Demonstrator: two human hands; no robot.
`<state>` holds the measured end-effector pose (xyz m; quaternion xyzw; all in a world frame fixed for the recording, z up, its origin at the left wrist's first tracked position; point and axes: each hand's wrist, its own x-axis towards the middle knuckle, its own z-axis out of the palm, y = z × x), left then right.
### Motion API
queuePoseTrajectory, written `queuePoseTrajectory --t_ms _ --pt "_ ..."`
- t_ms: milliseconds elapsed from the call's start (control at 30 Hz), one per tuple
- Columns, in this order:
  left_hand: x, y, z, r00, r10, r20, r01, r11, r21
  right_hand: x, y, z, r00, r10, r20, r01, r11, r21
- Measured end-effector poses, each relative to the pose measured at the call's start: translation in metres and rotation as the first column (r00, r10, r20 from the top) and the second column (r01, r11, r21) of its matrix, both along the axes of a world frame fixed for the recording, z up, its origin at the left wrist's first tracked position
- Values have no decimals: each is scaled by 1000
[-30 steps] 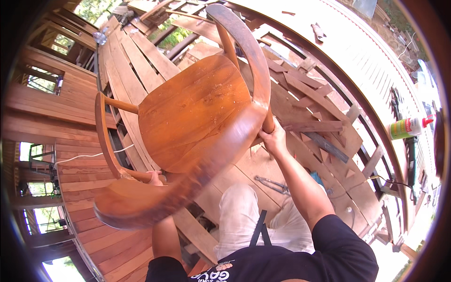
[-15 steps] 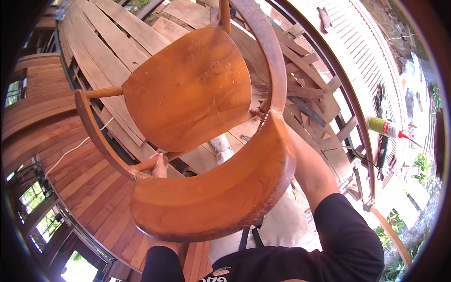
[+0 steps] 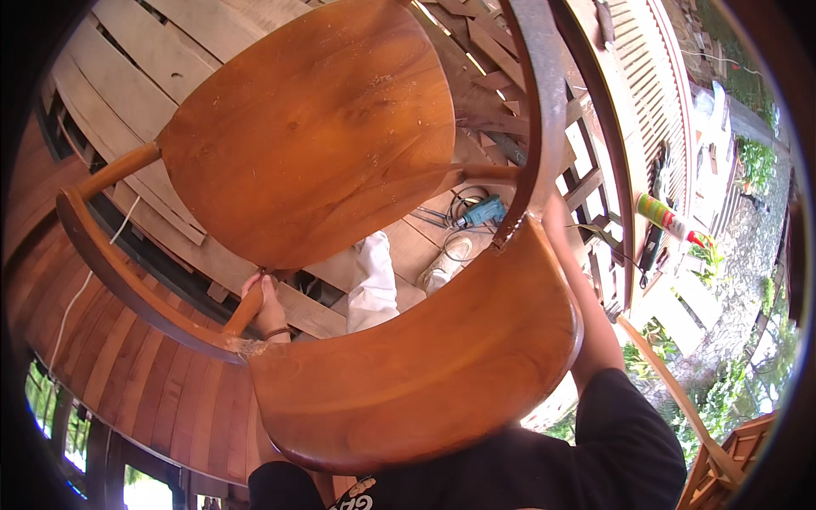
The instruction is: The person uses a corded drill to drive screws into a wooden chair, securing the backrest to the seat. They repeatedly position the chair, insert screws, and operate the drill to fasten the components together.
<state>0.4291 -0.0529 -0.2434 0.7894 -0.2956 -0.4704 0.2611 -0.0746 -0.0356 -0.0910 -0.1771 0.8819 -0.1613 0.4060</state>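
Observation:
A brown wooden armchair [image 3: 314, 127] is held up in front of me, its rounded seat board in the upper middle and its wide curved backrest [image 3: 416, 365] close to my body. My left hand [image 3: 270, 308] is closed round a turned post [image 3: 245, 311] between the seat and the curved left armrest [image 3: 136, 280]. My right forearm [image 3: 586, 314] reaches up behind the right armrest [image 3: 544, 110]. That armrest hides my right hand, so its fingers do not show.
Past the chair, a blue power tool [image 3: 480, 212] with its cord lies on wooden boards, near a shoe [image 3: 446, 263]. Reddish planks [image 3: 153, 374] spread at left. A green, white and red bottle [image 3: 667, 218] lies at right, by a dark rail [image 3: 608, 110]. Wood scraps are heaped beyond.
The chair has come nearer and fills more of the view, its left armrest shifting left. The power tool and shoe now show beneath it. My right fingers have gone out of sight.

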Motion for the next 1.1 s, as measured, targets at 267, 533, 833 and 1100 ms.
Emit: queuePoseTrajectory --t_ms 267,533,833,1100 --pt "-8 -3 3 1000 10 1 -10 998 -54 -6 -63 152 605 777 -171 -787 617 20" --pt "-4 -2 -1 997 -61 46 65 993 -96 22 -98 141 16 987 -160 -978 49 203" --pt "8 6 -13 992 -97 83 103 991 -79 27 -100 133 -52 995 -82 -974 -32 225" --pt "7 6 -10 987 -122 103 129 989 -69 26 -104 128 -8 1000 -19 -988 -5 151"
